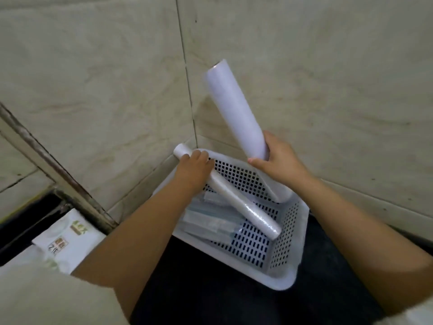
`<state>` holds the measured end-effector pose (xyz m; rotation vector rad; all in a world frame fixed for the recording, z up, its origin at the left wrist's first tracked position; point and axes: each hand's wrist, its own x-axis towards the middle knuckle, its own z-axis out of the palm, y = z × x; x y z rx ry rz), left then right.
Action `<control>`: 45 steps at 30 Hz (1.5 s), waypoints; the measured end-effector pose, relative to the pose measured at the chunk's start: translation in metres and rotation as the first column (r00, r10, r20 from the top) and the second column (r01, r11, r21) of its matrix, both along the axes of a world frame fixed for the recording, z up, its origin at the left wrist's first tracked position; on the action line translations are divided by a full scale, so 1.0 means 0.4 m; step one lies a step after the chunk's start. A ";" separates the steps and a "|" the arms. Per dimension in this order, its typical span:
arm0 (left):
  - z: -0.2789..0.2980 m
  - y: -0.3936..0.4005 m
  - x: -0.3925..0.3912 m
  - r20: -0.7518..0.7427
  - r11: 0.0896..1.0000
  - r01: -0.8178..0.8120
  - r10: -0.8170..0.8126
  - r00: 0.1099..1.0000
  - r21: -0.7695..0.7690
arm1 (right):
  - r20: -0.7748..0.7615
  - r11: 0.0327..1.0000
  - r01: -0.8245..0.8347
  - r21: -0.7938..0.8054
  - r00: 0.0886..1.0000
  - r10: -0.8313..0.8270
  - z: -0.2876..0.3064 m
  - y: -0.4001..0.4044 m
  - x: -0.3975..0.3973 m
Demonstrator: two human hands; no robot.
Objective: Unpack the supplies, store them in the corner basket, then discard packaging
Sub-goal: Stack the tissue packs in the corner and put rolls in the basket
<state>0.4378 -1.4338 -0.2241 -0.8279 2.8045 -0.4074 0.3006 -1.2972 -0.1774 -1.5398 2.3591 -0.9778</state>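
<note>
Left hand [195,168] gripped thin film roll [236,202] slanting into white perforated basket [289,233]. Right hand [277,160] clasped thick film roll [234,106], tilted toward 11 o'clock above basket.

Single head view, looking steeply down, close over corner basket [290,273].

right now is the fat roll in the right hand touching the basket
Apart. The head view shows the fat roll gripped by the right hand, raised above the basket rim.
</note>
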 end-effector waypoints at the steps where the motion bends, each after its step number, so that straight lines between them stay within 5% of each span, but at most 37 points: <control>1: -0.004 0.003 0.013 -0.036 0.996 0.049 -0.051 0.998 -0.072 | 0.002 0.998 -0.010 0.061 1.000 0.010 -0.019 -0.012 0.000; 4: -0.008 0.020 0.068 -0.160 0.966 0.107 -0.147 0.976 -0.234 | -0.021 0.969 -0.022 0.245 0.999 0.028 -0.071 -0.041 0.014; 10: -0.017 0.024 0.093 -0.216 0.958 0.205 -0.248 0.944 -0.203 | -0.081 0.887 -0.018 0.462 0.995 0.062 -0.144 -0.085 0.044; 18: -0.016 0.020 0.077 -0.201 0.976 0.131 -0.166 0.965 -0.176 | -0.068 0.923 -0.079 0.377 0.991 0.112 -0.184 -0.054 0.045; 22: -0.014 0.034 0.064 -0.211 0.991 0.069 -0.091 0.973 -0.112 | -0.217 0.916 -0.061 0.396 0.963 0.158 -0.211 -0.008 0.054; 29: -0.061 0.051 0.089 -0.275 0.968 -0.115 0.176 0.945 0.224 | -0.220 0.885 0.028 0.466 0.972 0.085 -0.233 0.018 0.071; 37: -0.011 0.122 0.206 -0.385 0.976 -0.033 0.115 0.916 0.214 | -0.164 0.883 0.008 0.469 0.983 0.079 -0.169 0.058 0.091; 41: 0.063 0.209 0.220 -0.260 0.986 -0.030 0.074 0.963 0.167 | -0.230 0.902 0.034 0.430 0.970 0.073 -0.082 0.146 0.132; 45: 0.159 0.368 0.208 -0.301 0.987 0.041 0.008 0.954 0.157 | -0.343 0.904 0.151 0.400 0.939 -0.005 0.031 0.317 0.189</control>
